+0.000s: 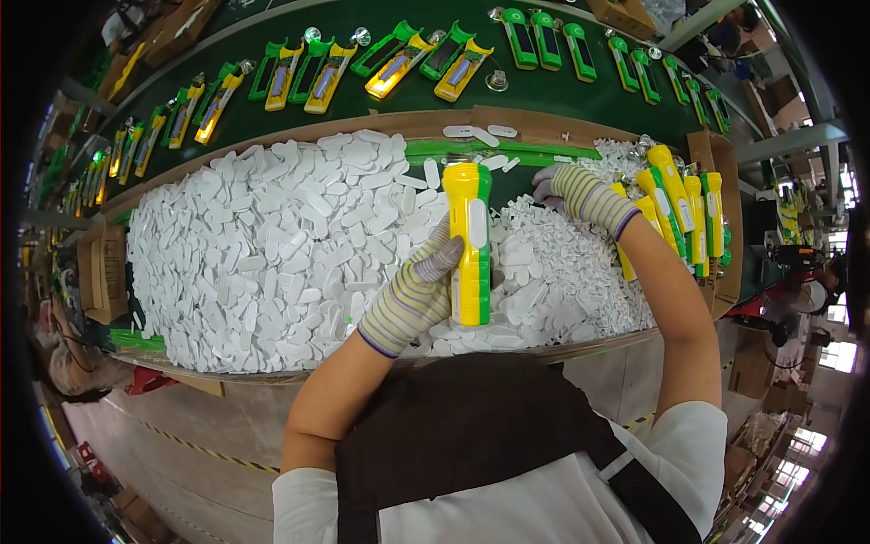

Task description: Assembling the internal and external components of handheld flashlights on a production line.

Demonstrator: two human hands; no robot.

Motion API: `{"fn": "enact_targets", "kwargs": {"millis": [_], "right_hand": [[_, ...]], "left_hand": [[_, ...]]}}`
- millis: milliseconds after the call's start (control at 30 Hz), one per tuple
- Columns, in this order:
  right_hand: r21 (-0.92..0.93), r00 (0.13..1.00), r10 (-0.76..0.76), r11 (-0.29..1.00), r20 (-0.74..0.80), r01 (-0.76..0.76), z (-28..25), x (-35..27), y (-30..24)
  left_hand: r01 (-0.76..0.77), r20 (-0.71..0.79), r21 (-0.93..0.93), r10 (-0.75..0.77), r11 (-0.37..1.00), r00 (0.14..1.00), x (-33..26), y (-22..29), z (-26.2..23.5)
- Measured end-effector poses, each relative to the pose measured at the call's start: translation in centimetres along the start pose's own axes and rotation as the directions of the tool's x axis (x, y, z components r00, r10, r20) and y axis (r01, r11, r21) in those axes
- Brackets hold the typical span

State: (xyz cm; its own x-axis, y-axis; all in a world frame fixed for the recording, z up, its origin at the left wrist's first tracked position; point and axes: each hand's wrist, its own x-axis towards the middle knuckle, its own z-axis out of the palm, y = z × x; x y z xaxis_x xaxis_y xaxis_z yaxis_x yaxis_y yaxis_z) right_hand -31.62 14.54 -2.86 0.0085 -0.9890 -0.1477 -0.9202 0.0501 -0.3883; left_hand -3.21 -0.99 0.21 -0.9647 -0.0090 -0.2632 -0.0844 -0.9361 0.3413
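My left hand point(417, 292), in a striped glove with grey fingertips, is wrapped round a yellow and green flashlight point(468, 272). The flashlight stands lengthwise, head end away from me, with a white oval piece on its yellow side. My right hand point(580, 193), gloved the same way, reaches to the edge of a heap of small white parts point(566, 258). Its fingers are bent together, and whatever is between the tips is hidden. Left of the flashlight spreads a large heap of flat white oval plastic pieces point(272, 249).
Several yellow and green flashlights point(693, 213) lie at the right end of the cardboard-edged tray point(399, 120). Beyond it, a green conveyor belt point(362, 95) carries opened flashlight bodies point(331, 80), some lit. A cardboard box point(107, 272) stands at the tray's left end.
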Motion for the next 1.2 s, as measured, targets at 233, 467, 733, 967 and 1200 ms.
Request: {"fn": "enact_targets", "kwargs": {"millis": [233,467,733,967,1200], "right_hand": [[-0.352,0.851,0.352,0.911,0.389,-0.217,-0.2,2.9,-3.4],[-0.176,0.898,0.422,0.900,0.127,-0.398,0.4,1.7,-4.9],[0.859,0.696,0.516,0.399,-0.500,0.321,2.5,1.5,-16.3],[0.917,0.698,0.615,0.111,-0.366,0.383,4.4,2.8,-18.2],[0.913,0.646,0.679,0.088,-0.348,0.399,3.3,3.2,-19.1]], "left_hand": [[-0.016,-0.080,0.155,0.029,0.988,0.996,-0.3,0.2,0.6],[-0.054,-0.049,0.116,0.060,0.992,0.997,-0.3,-1.2,0.5],[-0.278,-0.022,0.483,0.329,0.831,0.944,0.1,-1.9,0.8],[-0.375,0.069,0.553,0.408,0.744,0.910,1.2,-2.8,0.4],[-0.304,0.038,0.543,0.339,0.782,0.940,0.5,-2.5,1.2]]}}
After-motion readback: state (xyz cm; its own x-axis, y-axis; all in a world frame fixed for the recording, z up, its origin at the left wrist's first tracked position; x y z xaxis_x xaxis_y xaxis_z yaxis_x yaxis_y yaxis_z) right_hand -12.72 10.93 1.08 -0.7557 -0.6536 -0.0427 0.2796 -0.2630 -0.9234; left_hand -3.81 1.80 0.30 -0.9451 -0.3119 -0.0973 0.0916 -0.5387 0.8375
